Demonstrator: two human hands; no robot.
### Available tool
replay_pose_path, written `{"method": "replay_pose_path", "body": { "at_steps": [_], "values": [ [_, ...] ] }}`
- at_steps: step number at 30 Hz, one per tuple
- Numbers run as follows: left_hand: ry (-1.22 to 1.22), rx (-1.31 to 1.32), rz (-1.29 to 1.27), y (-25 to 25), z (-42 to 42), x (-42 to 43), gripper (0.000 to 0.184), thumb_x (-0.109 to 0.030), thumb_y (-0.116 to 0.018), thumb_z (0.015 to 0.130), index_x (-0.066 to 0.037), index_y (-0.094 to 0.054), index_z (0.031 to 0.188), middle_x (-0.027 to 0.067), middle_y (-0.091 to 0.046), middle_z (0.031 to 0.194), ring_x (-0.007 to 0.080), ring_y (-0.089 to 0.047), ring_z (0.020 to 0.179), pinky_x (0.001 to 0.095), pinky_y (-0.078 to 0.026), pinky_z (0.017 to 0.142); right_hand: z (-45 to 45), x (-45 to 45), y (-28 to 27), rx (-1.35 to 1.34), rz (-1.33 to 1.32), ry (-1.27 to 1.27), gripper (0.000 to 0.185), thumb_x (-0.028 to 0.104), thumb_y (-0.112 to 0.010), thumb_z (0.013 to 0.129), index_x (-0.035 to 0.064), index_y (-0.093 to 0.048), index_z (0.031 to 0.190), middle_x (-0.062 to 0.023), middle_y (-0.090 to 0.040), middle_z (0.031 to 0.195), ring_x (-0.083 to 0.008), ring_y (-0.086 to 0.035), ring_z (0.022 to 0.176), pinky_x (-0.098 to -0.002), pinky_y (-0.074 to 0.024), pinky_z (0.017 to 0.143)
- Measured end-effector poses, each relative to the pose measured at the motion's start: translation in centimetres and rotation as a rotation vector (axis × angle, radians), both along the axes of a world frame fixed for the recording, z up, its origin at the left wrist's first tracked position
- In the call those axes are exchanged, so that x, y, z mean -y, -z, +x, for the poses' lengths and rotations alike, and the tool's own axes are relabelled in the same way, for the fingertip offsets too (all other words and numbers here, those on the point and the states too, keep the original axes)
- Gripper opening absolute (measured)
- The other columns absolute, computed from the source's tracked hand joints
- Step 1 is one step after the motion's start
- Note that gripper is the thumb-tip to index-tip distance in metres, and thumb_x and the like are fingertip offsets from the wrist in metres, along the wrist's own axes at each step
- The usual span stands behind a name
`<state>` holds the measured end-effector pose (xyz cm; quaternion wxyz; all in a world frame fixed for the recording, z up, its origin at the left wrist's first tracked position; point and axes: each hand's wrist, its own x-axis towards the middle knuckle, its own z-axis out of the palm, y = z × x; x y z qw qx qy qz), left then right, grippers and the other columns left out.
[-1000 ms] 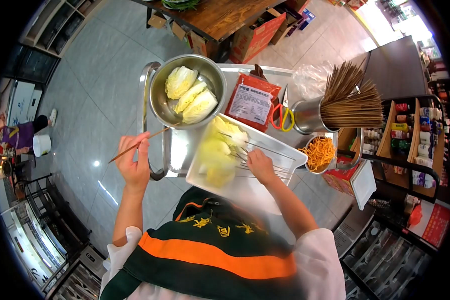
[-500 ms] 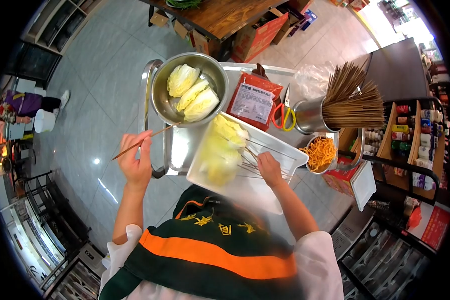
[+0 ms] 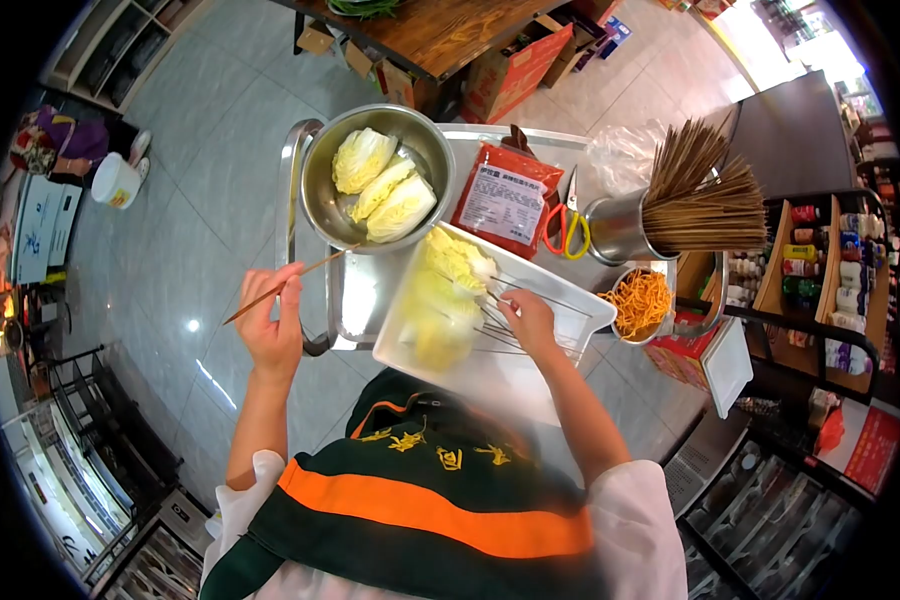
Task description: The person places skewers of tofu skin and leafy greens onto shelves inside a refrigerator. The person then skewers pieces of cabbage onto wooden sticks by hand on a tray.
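My left hand (image 3: 274, 330), left of the metal cart, pinches a thin wooden skewer (image 3: 315, 266) whose tip points up towards the steel bowl (image 3: 446, 150). Several pieces of napa cabbage (image 3: 402, 212) lie in that bowl. Over the white tray (image 3: 596, 318), my right hand (image 3: 532, 322) has its thumb and fingers closed on the stick end of a cabbage skewer (image 3: 495, 297). Skewered cabbage leaves (image 3: 460, 266) fill the tray's left side, their sticks pointing right. The nearer leaves look blurred.
Behind the tray are a red sauce packet (image 3: 508, 200), scissors (image 3: 568, 225), a steel can of wooden skewers (image 3: 620, 228) and a bowl of orange shreds (image 3: 638, 305). A wooden table (image 3: 450, 35) stands beyond the cart. At far left, a person is near a white bucket (image 3: 116, 182).
My right hand has shifted slightly up and left along the skewer sticks. My left hand stays in place with its skewer. The far person and the bucket have moved.
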<state>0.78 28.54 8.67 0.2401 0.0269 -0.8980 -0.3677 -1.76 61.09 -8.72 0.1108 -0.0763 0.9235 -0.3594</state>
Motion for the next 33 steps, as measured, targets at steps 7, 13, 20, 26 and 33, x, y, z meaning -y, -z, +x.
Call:
{"method": "replay_pose_path", "body": {
  "at_steps": [7,13,20,26,33],
  "values": [
    [0.04,-0.113,-0.108,0.4,0.2,0.0,0.007,-0.002,-0.049,0.081,-0.001,-0.055,0.083,0.0117,-0.053,0.085,0.0229,-0.049,0.078,0.0311,-0.039,0.069,-0.2,0.3,-0.9,-0.315,0.142,-0.175,0.007,0.008,-0.057,0.072,0.0073,-0.052,0.077,-0.0087,-0.051,0.072,-0.0264,-0.05,0.071,-0.0376,-0.0413,0.06],
    [0.113,-0.199,0.112,1.3,0.2,0.0,0.011,-0.002,-0.04,0.083,0.0,-0.051,0.085,0.0133,-0.05,0.09,0.0203,-0.047,0.082,0.029,-0.039,0.073,0.3,0.2,-2.5,-0.336,0.083,-0.095,0.006,0.009,-0.055,0.075,0.0082,-0.051,0.079,-0.0087,-0.047,0.073,-0.0266,-0.05,0.07,-0.0376,-0.0413,0.059],
    [0.254,0.047,0.03,5.0,-1.5,-5.1,0.021,0.003,-0.055,0.073,-0.005,-0.059,0.093,0.0091,-0.055,0.081,0.0232,-0.055,0.072,0.029,-0.045,0.062,0.1,-0.7,-2.0,-0.347,0.112,-0.04,0.007,0.008,-0.056,0.074,0.0094,-0.052,0.079,-0.0081,-0.046,0.072,-0.0268,-0.05,0.065,-0.0371,-0.0415,0.055],
    [0.385,0.354,-0.163,15.4,-2.8,-8.1,0.031,-0.006,-0.059,0.073,-0.013,-0.054,0.103,0.0034,-0.052,0.105,0.0259,-0.058,0.072,0.0353,-0.048,0.061,1.1,-2.5,-1.7,-0.241,0.18,-0.064,0.007,0.007,-0.056,0.075,0.0086,-0.054,0.082,-0.0082,-0.051,0.077,-0.0283,-0.053,0.07,-0.0354,-0.0424,0.059],
    [0.277,0.383,-0.164,13.7,-2.7,-8.1,0.031,-0.013,-0.055,0.078,-0.013,-0.051,0.109,0.0064,-0.051,0.104,0.0286,-0.056,0.078,0.0344,-0.047,0.065,1.1,-5.3,-4.5,-0.316,0.106,0.114,0.004,0.007,-0.053,0.08,0.0049,-0.052,0.083,-0.0074,-0.053,0.077,-0.0218,-0.055,0.07,-0.031,-0.0454,0.058]
  ]
}}
